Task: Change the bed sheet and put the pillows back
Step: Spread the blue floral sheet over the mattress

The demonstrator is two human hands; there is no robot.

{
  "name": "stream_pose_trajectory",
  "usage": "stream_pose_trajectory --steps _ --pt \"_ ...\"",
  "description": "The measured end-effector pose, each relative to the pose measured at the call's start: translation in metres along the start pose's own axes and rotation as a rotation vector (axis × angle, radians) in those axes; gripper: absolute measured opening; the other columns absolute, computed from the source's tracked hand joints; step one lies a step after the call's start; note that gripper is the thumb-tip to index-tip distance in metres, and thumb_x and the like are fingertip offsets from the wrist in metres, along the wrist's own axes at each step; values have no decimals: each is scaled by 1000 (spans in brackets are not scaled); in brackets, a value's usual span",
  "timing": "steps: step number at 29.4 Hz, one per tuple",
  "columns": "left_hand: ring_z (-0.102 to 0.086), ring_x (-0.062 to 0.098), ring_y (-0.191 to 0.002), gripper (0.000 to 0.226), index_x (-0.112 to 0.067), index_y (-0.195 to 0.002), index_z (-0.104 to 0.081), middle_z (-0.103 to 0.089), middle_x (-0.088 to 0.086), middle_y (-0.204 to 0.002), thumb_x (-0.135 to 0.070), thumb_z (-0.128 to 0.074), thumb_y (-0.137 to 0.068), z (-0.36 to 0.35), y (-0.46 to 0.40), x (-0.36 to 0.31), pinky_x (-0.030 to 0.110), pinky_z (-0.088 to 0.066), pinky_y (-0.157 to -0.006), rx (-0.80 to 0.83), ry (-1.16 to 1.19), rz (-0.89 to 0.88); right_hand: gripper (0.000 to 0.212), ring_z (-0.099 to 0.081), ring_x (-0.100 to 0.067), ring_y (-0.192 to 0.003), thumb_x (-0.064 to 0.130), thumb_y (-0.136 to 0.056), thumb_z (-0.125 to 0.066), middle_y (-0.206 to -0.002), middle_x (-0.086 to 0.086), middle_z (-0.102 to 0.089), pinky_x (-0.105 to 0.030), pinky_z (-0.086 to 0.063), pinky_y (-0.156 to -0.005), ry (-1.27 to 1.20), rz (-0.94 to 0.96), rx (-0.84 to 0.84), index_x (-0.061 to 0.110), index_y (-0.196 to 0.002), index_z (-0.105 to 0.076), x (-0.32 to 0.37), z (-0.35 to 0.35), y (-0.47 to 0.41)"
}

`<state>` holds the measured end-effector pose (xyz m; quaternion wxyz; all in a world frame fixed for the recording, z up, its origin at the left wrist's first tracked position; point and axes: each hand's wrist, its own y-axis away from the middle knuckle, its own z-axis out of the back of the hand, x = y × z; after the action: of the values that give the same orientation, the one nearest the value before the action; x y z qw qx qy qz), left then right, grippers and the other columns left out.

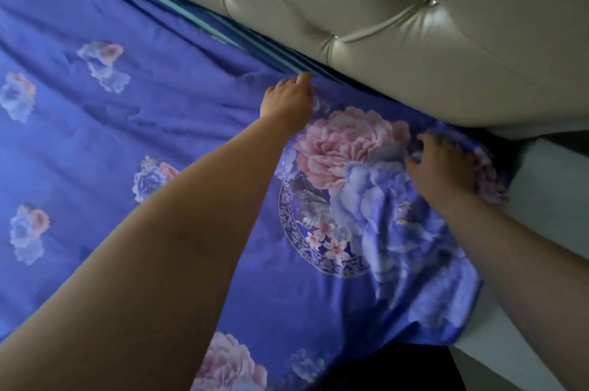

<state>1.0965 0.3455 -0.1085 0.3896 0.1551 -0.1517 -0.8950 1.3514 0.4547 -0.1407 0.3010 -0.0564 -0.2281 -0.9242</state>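
Tucking the head edge of the blue floral bed sheet looks to be the step in hand. The sheet lies spread over the mattress, its printed peonies facing up, with wrinkles running toward the tufted cream headboard. Along that seam a strip of teal-striped fabric shows between sheet and headboard; whether it is a second sheet or the mattress cover cannot be told.

The left hand reaches to the seam, fingertips at the sheet's edge; whether they pinch it or only press it is not clear. The right hand sits at the bed's corner, fingers curled into bunched sheet where it drops toward the pale bed frame.

No pillows are in view, so I judge the task little past halfway. The next move likely calls for pushing the edge down into the gap behind the mattress, then pulling the corner taut so the folds flatten before the pillows go back.
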Motion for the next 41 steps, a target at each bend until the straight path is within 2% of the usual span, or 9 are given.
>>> stream_pose_trajectory --steps 3,7,11,14,24,28,32,36,41 --pt "-58 37 -107 55 -29 -144 -25 -60 18 -119 -18 -42 -93 5 -21 4 40 -41 -78 182 -83 38 17 -50 -41 -103 18 -86 -57 -110 -21 -57 -47 -43 -80 16 74 -108 8 -96 -66 0 -1 -2" --pt "-56 37 -111 69 -42 -147 -14 -57 16 -125 -19 -47 -90 7 -35 5 38 -39 -75 240 -234 52 7 -52 -38 -115 9 -83 -61 -137 -15 -50 -47 -46 -89 -127 301 -154 4 -83 -65 3 -8 -8" --pt "-49 36 -119 56 -23 -140 -33 -47 15 -132 -14 -53 -89 7 -43 4 43 -43 -85 136 -523 21 55 -47 -37 -124 9 -82 -62 -148 -11 -38 -47 -41 -101 -153 263 -65 12 -134 -47 1 -12 -23" --pt "-40 32 -124 42 -21 -129 -53 -29 10 -143 -19 -58 -87 9 -44 3 43 -42 -90 140 -684 -58 75 -55 -41 -111 8 -87 -56 -138 -18 -42 -46 -47 -85 7 143 32 22 -150 -18 11 -12 -33" --pt "-61 27 -90 39 -26 -106 -59 -59 -5 -83 -35 -72 -70 40 -39 12 36 -44 -72 561 -738 -175 19 -63 -36 -89 9 -85 -54 -142 -8 -34 -37 -44 -63 67 162 47 8 -103 -58 26 -4 -21" --pt "-60 33 -109 34 -20 -119 -58 -59 7 -120 -23 -57 -85 51 -39 9 41 -47 -79 287 -671 -221 24 -66 -34 -87 12 -88 -51 -118 -16 -55 -36 -46 -61 142 174 60 6 -111 -48 19 2 -16" --pt "-61 40 -91 27 -9 -109 -65 -36 14 -136 -16 -56 -84 58 -38 -4 38 -42 -64 -25 -555 -168 26 -63 -39 -98 20 -91 -54 -116 -20 -56 -37 -45 -72 121 -91 90 9 -115 -52 -6 15 -11" --pt "-62 39 -99 29 -7 -110 -59 -59 16 -117 -9 -51 -83 52 -30 -12 36 -43 -67 -72 -496 -72 25 -60 -45 -95 22 -89 -55 -124 -24 -41 -45 -47 -82 -43 -371 41 6 -108 -60 -27 31 9" --pt "-59 37 -102 28 -6 -103 -59 -64 17 -109 -17 -50 -79 53 -44 -17 32 -38 -70 -116 15 232 35 -66 -40 -91 35 -89 -53 -103 -25 -66 -44 -50 -81 -274 -548 86 7 -106 -62 -56 40 13"
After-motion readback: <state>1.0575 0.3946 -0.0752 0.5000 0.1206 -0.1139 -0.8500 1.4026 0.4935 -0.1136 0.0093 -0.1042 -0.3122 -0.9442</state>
